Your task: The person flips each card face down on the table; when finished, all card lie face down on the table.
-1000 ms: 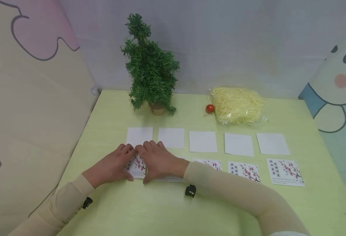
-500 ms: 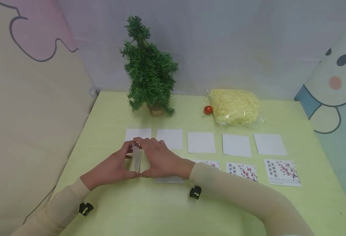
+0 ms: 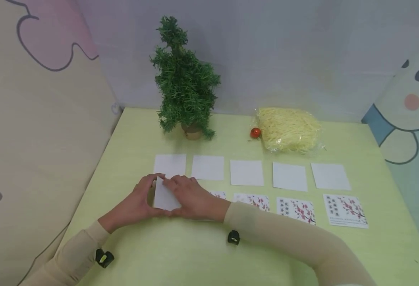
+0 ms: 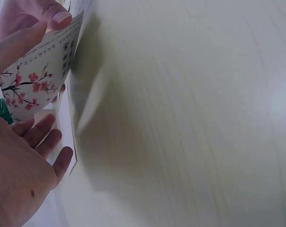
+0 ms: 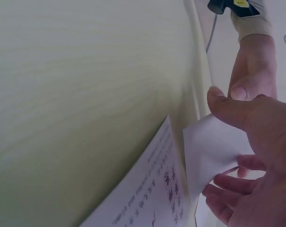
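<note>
A printed card (image 3: 164,197) is held off the table between both hands at the left end of the front row. Its plain white back shows in the head view. In the left wrist view the card's blossom print (image 4: 31,85) faces the left palm. My left hand (image 3: 135,205) holds it by opposite edges, thumb at the near edge and fingers at the far one. From the other side my right hand (image 3: 196,198) grips the same edges, its thumb close to the left thumb. The right wrist view shows the white back (image 5: 211,149) slanting beside the right fingers.
Behind is a row of blank white cards (image 3: 246,172); more blossom cards (image 3: 346,210) lie to the right. Further back stand a small green artificial tree (image 3: 188,87), a red ball (image 3: 255,132) and a clear bag of yellow paper shreds (image 3: 289,129).
The card lay flat, print up, between the hands. It has been lifted, stood on edge, and tilted so its white back now shows. The hands stay at nearly the same spot.
</note>
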Tool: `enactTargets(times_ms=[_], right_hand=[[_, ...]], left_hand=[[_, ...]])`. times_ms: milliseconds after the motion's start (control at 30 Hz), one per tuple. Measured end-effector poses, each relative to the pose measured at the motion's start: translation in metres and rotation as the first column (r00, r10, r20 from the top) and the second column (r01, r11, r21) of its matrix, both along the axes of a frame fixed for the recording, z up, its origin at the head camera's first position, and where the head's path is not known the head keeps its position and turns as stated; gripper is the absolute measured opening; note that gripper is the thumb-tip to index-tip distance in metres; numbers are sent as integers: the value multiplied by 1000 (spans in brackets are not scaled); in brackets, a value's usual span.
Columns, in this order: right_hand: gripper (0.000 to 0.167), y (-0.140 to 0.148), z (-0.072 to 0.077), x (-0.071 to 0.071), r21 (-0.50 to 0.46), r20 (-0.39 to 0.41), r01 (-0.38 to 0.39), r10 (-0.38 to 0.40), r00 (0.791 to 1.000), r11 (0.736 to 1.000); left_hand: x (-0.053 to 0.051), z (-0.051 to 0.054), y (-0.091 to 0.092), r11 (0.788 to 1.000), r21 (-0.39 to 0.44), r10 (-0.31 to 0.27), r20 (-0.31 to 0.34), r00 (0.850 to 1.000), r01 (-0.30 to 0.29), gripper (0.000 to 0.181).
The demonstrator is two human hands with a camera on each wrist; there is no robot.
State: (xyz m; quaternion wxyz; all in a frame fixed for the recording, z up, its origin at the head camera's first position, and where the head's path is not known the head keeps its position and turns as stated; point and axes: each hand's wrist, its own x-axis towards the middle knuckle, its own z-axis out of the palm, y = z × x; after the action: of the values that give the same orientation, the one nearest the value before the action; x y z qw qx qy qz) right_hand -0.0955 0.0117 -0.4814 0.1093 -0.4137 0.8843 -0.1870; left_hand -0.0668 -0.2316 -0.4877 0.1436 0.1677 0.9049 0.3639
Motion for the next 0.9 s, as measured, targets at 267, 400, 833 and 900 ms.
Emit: enactTargets(times_ms=[267,400,833,900], right_hand=[[80,-10,-12,-2,68,-105,-58,65,992,996],[76,-13,-18,-2,139,-189,-76,102,977,987],[67,48,5,8,86,-145,-25,38,989,996],[71,69,9,12,79,-131,20,-9,991,997]], left_hand=[[-1,4,-13,992,-81,-110,-201,973,95,82],[-1,0,-16,966,-227,-188,-274,943,126,58],[-3,-8,-23,966,-221,-213,-392,895,133,54],[-1,-1,-13,970,-187,-217,-402,890,152,55]])
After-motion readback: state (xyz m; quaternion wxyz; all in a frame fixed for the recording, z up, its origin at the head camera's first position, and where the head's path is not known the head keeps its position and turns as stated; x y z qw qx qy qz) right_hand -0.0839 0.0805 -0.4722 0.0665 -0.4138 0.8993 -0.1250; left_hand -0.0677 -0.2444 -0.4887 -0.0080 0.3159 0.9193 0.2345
